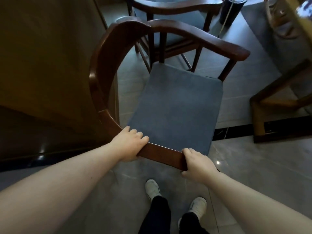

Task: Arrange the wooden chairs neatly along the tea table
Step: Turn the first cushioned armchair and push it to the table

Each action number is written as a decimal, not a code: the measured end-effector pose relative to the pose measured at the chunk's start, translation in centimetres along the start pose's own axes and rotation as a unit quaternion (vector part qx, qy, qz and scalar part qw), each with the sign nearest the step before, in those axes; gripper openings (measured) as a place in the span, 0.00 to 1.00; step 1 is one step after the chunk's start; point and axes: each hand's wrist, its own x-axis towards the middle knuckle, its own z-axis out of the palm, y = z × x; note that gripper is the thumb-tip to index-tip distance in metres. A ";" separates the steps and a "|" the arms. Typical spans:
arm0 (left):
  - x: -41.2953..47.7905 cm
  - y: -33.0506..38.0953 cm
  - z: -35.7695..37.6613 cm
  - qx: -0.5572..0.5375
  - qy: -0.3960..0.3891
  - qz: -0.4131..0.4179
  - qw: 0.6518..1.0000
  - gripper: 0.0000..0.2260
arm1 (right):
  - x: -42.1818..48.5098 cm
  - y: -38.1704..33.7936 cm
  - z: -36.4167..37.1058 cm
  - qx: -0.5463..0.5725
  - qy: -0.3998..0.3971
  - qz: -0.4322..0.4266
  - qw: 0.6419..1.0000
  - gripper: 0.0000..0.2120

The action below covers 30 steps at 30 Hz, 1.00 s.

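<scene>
While both hands grip its curved back rail, the chair [173, 105] stands just beside the worktop [47, 65] at nine o'clock. Left hand [130, 146] and right hand [197, 163] have fingers wrapped around the rail. A second chair [170, 7] stands at twelve o'clock.

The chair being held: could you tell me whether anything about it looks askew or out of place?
Yes. The near chair, gripped by the left hand and right hand, sits at an angle to the second chair beyond. No damage shows.
</scene>
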 end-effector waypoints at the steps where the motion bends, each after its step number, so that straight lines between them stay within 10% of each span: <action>1: 0.2 0.2 0.4 -0.007 0.017 -0.009 1.000 0.24 | 0.2 0.4 0.2 0.005 0.002 0.007 1.000 0.26; 16: 0.8 7.1 -0.5 -0.080 0.088 -0.052 0.992 0.16 | -2.1 5.9 -1.4 -0.061 -0.013 -0.029 0.998 0.21; 30: 3.3 18.8 -4.1 -0.102 0.153 0.023 0.983 0.28 | -7.0 18.4 -5.5 -0.172 -0.066 0.007 0.983 0.24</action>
